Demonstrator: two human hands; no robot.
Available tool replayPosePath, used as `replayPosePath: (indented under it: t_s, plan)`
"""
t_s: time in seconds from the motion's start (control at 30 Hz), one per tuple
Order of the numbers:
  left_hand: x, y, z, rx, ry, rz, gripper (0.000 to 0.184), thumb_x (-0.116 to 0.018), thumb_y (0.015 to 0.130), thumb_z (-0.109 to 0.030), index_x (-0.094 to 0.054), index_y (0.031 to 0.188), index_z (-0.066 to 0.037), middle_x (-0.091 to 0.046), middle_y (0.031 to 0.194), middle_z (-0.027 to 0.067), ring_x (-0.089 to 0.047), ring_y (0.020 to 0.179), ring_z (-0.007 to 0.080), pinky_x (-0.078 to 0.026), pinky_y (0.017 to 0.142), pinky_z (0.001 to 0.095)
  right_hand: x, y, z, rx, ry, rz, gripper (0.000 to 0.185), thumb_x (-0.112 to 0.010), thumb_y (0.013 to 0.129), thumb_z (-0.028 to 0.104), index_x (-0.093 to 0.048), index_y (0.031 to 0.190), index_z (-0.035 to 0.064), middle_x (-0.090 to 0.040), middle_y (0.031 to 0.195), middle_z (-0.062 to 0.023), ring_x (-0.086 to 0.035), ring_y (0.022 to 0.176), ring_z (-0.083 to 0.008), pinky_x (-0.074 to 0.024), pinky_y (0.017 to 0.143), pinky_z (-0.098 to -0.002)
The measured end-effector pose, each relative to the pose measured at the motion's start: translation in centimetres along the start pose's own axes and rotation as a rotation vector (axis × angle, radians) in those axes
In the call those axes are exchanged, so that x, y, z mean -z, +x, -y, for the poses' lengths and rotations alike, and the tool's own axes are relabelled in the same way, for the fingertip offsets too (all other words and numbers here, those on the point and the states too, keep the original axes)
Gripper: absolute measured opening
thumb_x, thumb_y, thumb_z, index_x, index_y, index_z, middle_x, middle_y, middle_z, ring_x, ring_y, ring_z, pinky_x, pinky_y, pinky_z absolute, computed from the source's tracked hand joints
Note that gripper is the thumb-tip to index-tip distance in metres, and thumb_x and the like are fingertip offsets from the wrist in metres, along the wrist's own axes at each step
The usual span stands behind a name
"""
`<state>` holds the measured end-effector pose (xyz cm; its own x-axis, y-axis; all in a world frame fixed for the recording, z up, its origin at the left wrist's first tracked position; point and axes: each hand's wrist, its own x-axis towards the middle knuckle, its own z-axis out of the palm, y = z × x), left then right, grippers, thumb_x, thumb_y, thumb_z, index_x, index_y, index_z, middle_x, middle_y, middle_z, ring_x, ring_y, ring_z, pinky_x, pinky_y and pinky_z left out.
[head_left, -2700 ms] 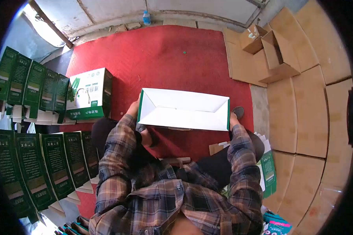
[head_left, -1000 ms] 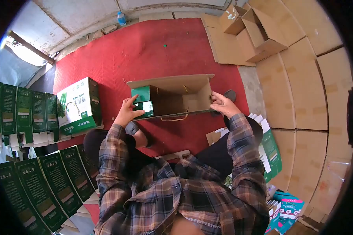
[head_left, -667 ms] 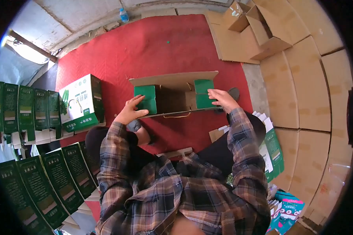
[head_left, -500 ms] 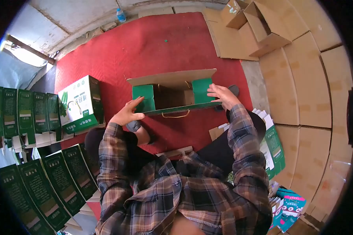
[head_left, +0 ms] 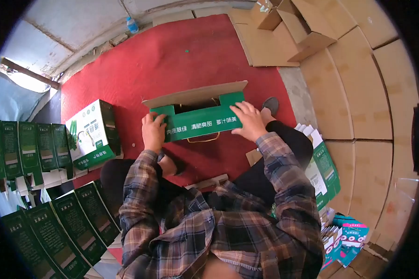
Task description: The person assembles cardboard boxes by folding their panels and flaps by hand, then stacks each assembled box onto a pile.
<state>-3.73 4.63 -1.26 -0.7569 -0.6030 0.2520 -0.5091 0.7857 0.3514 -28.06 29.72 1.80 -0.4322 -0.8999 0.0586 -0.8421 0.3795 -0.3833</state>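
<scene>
A green gift carton [head_left: 187, 140] with a brown rope handle [head_left: 204, 138] stands on the floor between my legs. Its green front flap [head_left: 202, 119], printed with white characters, lies folded over part of the opening. My left hand [head_left: 153, 132] grips the flap's left end, fingers bent over its edge. At the right end, my right hand [head_left: 249, 122] has its fingers curled on the flap. The far flap [head_left: 195, 94], bare brown cardboard inside, stands raised. A dark gap shows between the flaps; the contents are hidden.
A closed white-and-green carton [head_left: 89, 135] stands to the left, near rows of green flattened cartons [head_left: 63, 223]. Brown boxes [head_left: 372, 167] are stacked along the right. An open brown box [head_left: 307, 39] lies far right on the edge of the red floor covering [head_left: 172, 60].
The green front flap has swung up and inward over the opening. Both hands have come down from above the side flaps onto the front flap's ends.
</scene>
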Motion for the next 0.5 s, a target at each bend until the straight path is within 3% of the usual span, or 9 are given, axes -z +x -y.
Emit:
replayPosePath:
  t_s: [0.03,0.13,0.17,0.3,0.5]
  plan:
    - [-0.2,0.0,0.0,-0.009,0.003,0.076,0.041,-0.070,0.071,-0.018,-0.061,0.110,-0.012,-0.053,0.107,0.0107,-0.049,0.103,0.0303,-0.041,0.091,0.0410,-0.1,0.1,0.3,0.010,-0.068,0.082,0.071,-0.080,0.063,0.019,-0.048,0.126,0.0125,-0.041,0.131,-0.0106,-0.036,0.123,-0.0309,-0.0343,0.098,-0.0474]
    - [1.1,-0.8,-2.2,-0.142,0.085,0.123,0.048,-0.072,0.071,-0.026,-0.059,0.114,-0.012,-0.052,0.112,0.0103,-0.046,0.108,0.0313,-0.033,0.099,0.0473,-0.8,0.7,0.3,-0.017,-0.143,0.101,0.078,-0.081,0.060,0.017,-0.045,0.128,0.0136,-0.042,0.127,-0.0104,-0.036,0.123,-0.0307,-0.0330,0.097,-0.0491]
    - [1.4,-1.0,-2.7,-0.151,0.035,0.156,0.064,-0.076,0.065,-0.034,-0.055,0.121,-0.012,-0.051,0.115,0.0102,-0.044,0.112,0.0315,-0.025,0.104,0.0526,-0.9,0.8,0.3,-0.012,-0.126,0.060,0.073,-0.079,0.060,0.014,-0.047,0.126,0.0131,-0.045,0.122,-0.0102,-0.038,0.121,-0.0304,-0.0347,0.095,-0.0468]
    - [1.1,-1.1,-3.1,-0.174,0.084,0.185,0.081,-0.082,0.053,-0.033,-0.050,0.125,-0.015,-0.050,0.116,0.0105,-0.044,0.112,0.0298,-0.030,0.098,0.0513,-1.3,0.9,0.1,0.001,-0.093,0.002,0.065,-0.076,0.061,0.009,-0.051,0.121,0.0119,-0.047,0.117,-0.0100,-0.040,0.116,-0.0302,-0.0365,0.090,-0.0445]
    - [0.9,-1.0,-2.9,-0.126,0.050,0.240,0.076,-0.081,0.052,-0.027,-0.053,0.122,-0.019,-0.051,0.112,0.0090,-0.045,0.110,0.0289,-0.033,0.092,0.0472,-1.5,1.0,-0.5,-0.002,-0.120,0.058,0.066,-0.079,0.055,0.014,-0.053,0.116,0.0125,-0.047,0.113,-0.0088,-0.042,0.111,-0.0299,-0.0370,0.088,-0.0414]
